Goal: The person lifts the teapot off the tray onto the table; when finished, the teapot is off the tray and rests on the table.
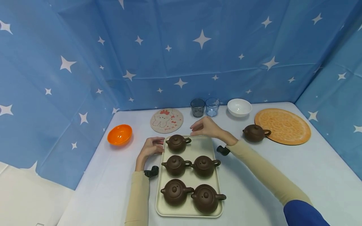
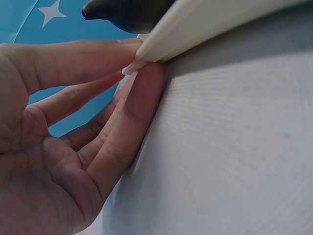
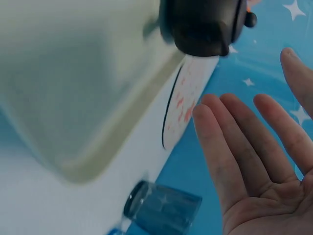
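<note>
A cream rectangular tray (image 1: 201, 145) lies on the white table with several dark brown teapots on it. Two larger teapots sit at its near end, two in the middle row, and a small teapot (image 1: 176, 142) in the far left corner. My left hand (image 1: 151, 147) pinches the tray's left rim, thumb above and a finger below in the left wrist view. Over the tray's far edge hovers my right hand (image 1: 207, 127), right of the small teapot; its fingers (image 3: 230, 156) are extended and hold nothing. Another brown teapot (image 1: 254, 133) stands off the tray, to the right.
An orange bowl (image 1: 120, 135) stands at the left. Along the back are a round patterned mat (image 1: 167, 121), a grey glass (image 1: 197, 108), a blue glass (image 1: 212, 107) and a white bowl (image 1: 239, 107). A round orange mat (image 1: 282, 125) lies at the right, beside the loose teapot.
</note>
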Demonstrator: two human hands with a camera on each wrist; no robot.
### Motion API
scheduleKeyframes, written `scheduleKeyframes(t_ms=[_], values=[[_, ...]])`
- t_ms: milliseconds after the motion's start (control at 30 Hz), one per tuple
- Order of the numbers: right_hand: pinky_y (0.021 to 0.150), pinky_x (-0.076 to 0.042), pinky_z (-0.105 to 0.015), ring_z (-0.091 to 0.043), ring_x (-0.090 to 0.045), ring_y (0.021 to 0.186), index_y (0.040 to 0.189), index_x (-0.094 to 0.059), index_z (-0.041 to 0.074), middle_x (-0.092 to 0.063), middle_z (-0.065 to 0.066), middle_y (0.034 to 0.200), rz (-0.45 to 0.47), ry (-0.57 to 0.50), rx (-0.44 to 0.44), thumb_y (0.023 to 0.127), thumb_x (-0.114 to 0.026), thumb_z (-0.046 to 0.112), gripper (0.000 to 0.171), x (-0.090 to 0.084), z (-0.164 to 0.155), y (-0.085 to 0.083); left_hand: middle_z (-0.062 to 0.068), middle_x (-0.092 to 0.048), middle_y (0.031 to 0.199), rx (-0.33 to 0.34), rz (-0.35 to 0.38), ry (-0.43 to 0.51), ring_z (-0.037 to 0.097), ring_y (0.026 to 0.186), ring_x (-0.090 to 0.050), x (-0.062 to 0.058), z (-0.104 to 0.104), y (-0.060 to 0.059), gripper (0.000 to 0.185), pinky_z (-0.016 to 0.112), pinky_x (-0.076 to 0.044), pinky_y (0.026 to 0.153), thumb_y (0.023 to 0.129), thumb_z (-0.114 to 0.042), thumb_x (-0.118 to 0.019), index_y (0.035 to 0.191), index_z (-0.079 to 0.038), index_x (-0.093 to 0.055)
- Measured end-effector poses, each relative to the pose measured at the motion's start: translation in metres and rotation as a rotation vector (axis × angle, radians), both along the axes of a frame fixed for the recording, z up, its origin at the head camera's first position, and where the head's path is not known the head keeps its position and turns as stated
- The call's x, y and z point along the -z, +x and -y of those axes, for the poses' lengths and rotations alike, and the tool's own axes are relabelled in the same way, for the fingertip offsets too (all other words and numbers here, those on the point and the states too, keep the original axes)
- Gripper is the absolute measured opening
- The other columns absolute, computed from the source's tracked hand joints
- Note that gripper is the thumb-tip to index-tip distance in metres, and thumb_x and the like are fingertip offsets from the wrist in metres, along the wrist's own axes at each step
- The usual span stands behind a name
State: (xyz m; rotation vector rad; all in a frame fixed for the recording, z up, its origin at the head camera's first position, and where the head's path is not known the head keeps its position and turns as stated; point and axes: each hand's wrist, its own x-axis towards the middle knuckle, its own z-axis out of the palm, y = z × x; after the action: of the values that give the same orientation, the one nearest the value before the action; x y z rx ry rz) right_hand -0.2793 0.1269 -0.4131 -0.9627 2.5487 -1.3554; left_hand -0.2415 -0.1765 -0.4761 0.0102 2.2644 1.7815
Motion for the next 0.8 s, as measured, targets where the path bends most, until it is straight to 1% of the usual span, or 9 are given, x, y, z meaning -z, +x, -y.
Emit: scheduleKeyframes(t_ms=[133,233,367,533,700,800], values=[[0.072,-0.059,-0.026,-0.020,-0.072,0.080,0.100,-0.073,-0.004,-0.073,-0.015,0.091,-0.014,0.049,-0.027,0.077,-0.080,0.014,0.030,0.007,0.012,-0.001,0.024,-0.061,0.108,0.001,0.007,-0.005,0.016,0.076,-0.065,0.000,0.000,0.000,0.060,0.032,-0.061,0.066,0.069,0.017,-0.066,0.128,0.009,-0.055],[0.071,-0.059,-0.025,-0.018,-0.072,0.080,0.100,-0.073,-0.004,-0.074,-0.013,0.090,-0.001,0.074,-0.052,0.077,-0.080,0.015,0.030,0.011,0.020,0.000,0.024,-0.061,0.109,0.002,0.006,-0.008,0.015,0.076,-0.064,0.000,0.000,0.000,0.061,0.032,-0.060,0.067,0.070,0.016,-0.066,0.128,0.008,-0.054],[0.071,-0.059,-0.023,-0.017,-0.072,0.079,0.096,-0.074,-0.002,-0.074,-0.012,0.087,0.013,0.084,-0.075,0.076,-0.080,0.015,0.026,0.014,0.029,0.002,0.024,-0.060,0.108,-0.003,-0.002,-0.001,0.015,0.075,-0.064,-0.001,-0.001,0.001,0.061,0.032,-0.060,0.066,0.069,0.017,-0.066,0.128,0.009,-0.054],[0.069,-0.058,-0.021,-0.013,-0.071,0.076,0.091,-0.076,0.002,-0.074,-0.008,0.083,0.002,0.127,-0.069,0.075,-0.081,0.012,0.019,0.016,0.035,0.004,0.022,-0.061,0.106,0.004,-0.005,0.000,0.017,0.076,-0.065,-0.001,-0.002,0.001,0.061,0.032,-0.060,0.066,0.069,0.017,-0.066,0.128,0.009,-0.055],[0.068,-0.058,-0.021,-0.014,-0.071,0.075,0.089,-0.076,0.001,-0.074,-0.008,0.083,0.003,0.147,-0.056,0.075,-0.081,0.009,0.017,0.018,0.036,0.004,0.023,-0.061,0.106,0.005,-0.025,-0.003,0.019,0.077,-0.065,0.000,-0.001,0.002,0.059,0.034,-0.061,0.067,0.069,0.017,-0.065,0.127,0.009,-0.055],[0.068,-0.058,-0.020,-0.014,-0.072,0.076,0.090,-0.076,0.000,-0.074,-0.009,0.084,-0.005,0.154,-0.047,0.074,-0.081,0.008,0.017,0.019,0.037,0.003,0.024,-0.061,0.106,0.010,-0.031,0.007,0.017,0.076,-0.065,0.001,-0.001,0.001,0.059,0.034,-0.061,0.067,0.070,0.018,-0.064,0.127,0.010,-0.055]])
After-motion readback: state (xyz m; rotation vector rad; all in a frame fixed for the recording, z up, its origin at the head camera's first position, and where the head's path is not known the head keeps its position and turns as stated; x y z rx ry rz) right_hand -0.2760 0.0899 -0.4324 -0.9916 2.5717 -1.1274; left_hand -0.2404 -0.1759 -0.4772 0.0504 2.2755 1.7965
